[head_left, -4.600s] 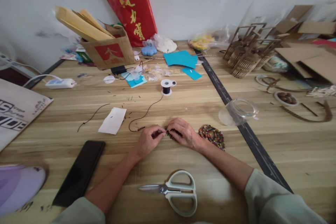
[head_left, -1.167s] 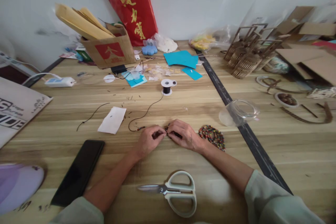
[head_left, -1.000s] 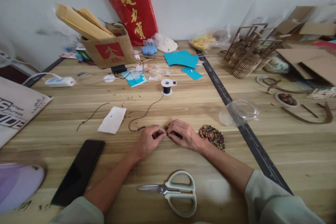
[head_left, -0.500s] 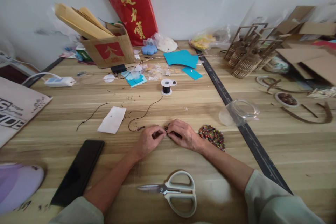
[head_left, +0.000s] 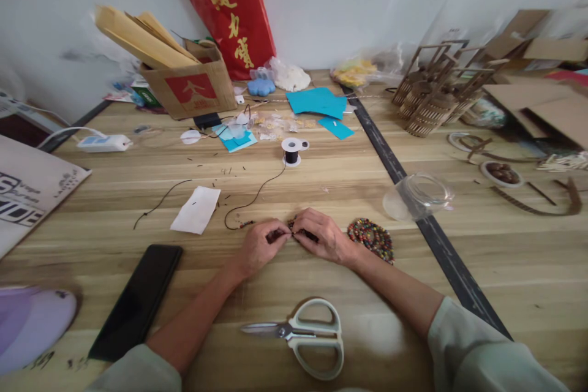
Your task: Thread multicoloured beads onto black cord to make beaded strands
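Fingertip to fingertip above the table, my left hand (head_left: 263, 246) and my right hand (head_left: 324, 237) are both closed in a pinch. Black cord (head_left: 260, 191) runs from a white-flanged spool (head_left: 291, 153) in a loose curve to my left hand. A few coloured beads (head_left: 247, 224) are threaded on it just before my left fingers. More dark beads (head_left: 291, 222) peek out behind my right fingertips; the rest of that strand is hidden. Beside my right wrist lies a coiled multicoloured bead string (head_left: 371, 239).
Scissors (head_left: 301, 334) lie in front of me, with a black phone (head_left: 136, 301) to the left. White paper (head_left: 196, 210) is beyond the phone. A clear plastic container (head_left: 418, 197) lies at right, before several bamboo lanterns (head_left: 425, 101). A cardboard box (head_left: 195, 92) stands at back left.
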The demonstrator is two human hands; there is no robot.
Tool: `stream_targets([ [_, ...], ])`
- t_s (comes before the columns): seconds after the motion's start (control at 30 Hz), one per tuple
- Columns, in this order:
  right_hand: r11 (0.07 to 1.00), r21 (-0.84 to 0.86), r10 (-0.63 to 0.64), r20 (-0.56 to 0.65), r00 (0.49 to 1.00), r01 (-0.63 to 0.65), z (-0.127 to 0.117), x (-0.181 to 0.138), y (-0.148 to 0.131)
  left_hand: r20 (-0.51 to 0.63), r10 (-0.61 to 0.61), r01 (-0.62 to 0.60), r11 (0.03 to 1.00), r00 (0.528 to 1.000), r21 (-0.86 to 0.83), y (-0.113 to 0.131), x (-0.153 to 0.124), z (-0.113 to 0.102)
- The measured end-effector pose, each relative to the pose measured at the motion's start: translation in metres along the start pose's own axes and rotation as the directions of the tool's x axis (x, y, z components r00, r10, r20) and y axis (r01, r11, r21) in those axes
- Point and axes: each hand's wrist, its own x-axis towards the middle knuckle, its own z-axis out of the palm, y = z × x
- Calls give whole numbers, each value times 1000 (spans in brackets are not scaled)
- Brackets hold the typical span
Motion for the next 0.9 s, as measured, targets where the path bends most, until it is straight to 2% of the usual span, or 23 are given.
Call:
stream_targets([
  [0.9,1000,-6,-6,-3,1000,6,-1,1,-2,0,-8,8,1000,1000,-1,1,0,0],
])
